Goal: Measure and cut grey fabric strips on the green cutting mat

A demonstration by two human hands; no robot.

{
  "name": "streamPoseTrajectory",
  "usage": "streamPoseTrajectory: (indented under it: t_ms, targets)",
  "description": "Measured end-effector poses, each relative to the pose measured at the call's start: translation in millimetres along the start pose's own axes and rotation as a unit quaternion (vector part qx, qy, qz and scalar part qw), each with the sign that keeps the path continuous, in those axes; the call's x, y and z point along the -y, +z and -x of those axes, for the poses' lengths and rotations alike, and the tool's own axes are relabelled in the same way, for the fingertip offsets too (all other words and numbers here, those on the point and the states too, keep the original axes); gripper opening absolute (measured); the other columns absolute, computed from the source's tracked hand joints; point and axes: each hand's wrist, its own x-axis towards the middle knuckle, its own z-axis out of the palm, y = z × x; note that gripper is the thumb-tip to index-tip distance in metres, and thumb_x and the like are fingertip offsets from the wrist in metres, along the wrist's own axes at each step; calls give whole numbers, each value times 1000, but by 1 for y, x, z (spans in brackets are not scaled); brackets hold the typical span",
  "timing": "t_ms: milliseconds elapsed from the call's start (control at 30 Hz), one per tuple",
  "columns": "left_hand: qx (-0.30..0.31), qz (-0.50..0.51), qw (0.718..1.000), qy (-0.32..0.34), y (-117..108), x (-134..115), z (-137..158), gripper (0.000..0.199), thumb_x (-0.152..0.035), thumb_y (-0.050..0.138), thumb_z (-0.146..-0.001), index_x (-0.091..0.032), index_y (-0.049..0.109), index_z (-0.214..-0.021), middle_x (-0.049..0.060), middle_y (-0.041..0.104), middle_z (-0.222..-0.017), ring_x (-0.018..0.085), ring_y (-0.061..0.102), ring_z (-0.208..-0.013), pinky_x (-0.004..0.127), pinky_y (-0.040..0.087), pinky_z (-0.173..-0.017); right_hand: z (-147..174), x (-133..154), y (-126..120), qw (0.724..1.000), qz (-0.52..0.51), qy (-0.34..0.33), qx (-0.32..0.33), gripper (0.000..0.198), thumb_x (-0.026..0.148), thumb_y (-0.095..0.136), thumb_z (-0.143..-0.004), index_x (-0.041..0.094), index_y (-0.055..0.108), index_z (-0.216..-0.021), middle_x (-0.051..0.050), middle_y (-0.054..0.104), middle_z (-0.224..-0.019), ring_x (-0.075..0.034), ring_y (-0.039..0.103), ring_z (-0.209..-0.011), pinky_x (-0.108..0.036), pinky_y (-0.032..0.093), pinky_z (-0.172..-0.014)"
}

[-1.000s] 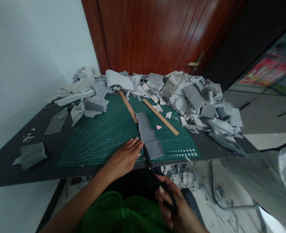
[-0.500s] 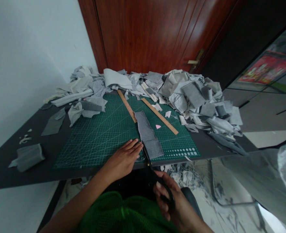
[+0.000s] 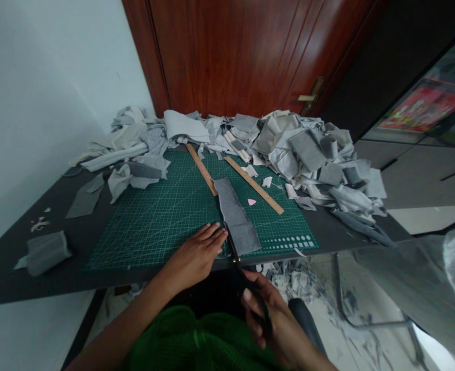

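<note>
A grey fabric strip (image 3: 239,219) lies lengthwise on the green cutting mat (image 3: 153,221), its near end close to the table's front edge. My right hand (image 3: 269,314) is wrapped round the handles of black scissors (image 3: 238,273), whose blades point away from me along the strip's left edge. Flat on the mat, my left hand (image 3: 198,252) rests with fingers stretched out, the fingertips beside the blades and touching near the fabric edge. Whether a sliver of cloth lies under those fingertips is hidden.
Two wooden rulers (image 3: 254,184) and a pink chalk piece (image 3: 252,202) lie on the mat. Heaped fabric scraps (image 3: 304,149) line the back and right. A folded grey piece (image 3: 49,251) sits at left. Scraps litter the floor, and clear plastic (image 3: 416,278) hangs at right.
My right hand and the scissor handles have shifted slightly left, and the scissors' pivot a touch forward. My left hand and the fabric strip have barely moved.
</note>
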Motion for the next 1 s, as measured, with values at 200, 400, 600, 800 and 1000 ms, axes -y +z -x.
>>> streamPoseTrajectory:
  t_ms: [200, 400, 600, 800, 1000]
  targets:
    - [0, 10, 1000, -1, 1, 0, 0, 47, -14, 38, -104, -9, 49, -149, 14, 55, -152, 27, 41, -149, 48, 37, -124, 1, -3, 3, 1000, 16, -11, -4, 82, 63, 83, -75, 20, 48, -135, 10, 51, -66, -4, 37, -41, -14, 29, -33]
    - [-4, 13, 1000, -3, 2, 2, 1, 48, -15, 37, -105, -10, 45, -152, 14, 54, -153, 27, 40, -149, 49, 37, -124, -1, -6, 2, 1000, 8, -8, -5, 83, 64, 84, -74, 20, 48, -135, 11, 51, -66, -3, 35, -40, -14, 29, -33]
    - [1, 33, 999, -10, 3, 3, 3, 48, -16, 38, -105, -12, 45, -152, 13, 55, -152, 26, 41, -149, 48, 35, -125, 0, -8, 1, 1000, 3, -20, 6, 77, 61, 83, -77, 22, 51, -135, 10, 51, -67, -4, 39, -42, -14, 30, -34]
    - [-39, 54, 995, -70, 0, 2, -2, 52, -23, 36, -109, -14, 31, -160, 11, 43, -162, 23, 23, -157, 45, 35, -125, 3, -11, -4, 1000, 1, -7, 20, 77, 61, 83, -77, 23, 51, -135, 6, 56, -77, -2, 40, -42, -15, 31, -34]
    - [11, 52, 996, -69, -2, 6, -6, 53, -36, 39, -110, -18, 35, -159, 6, 42, -163, 27, 19, -158, 51, 26, -127, 15, -13, -14, 999, 33, 7, 34, 75, 64, 80, -79, 27, 49, -137, 5, 58, -84, -2, 44, -42, -15, 32, -35]
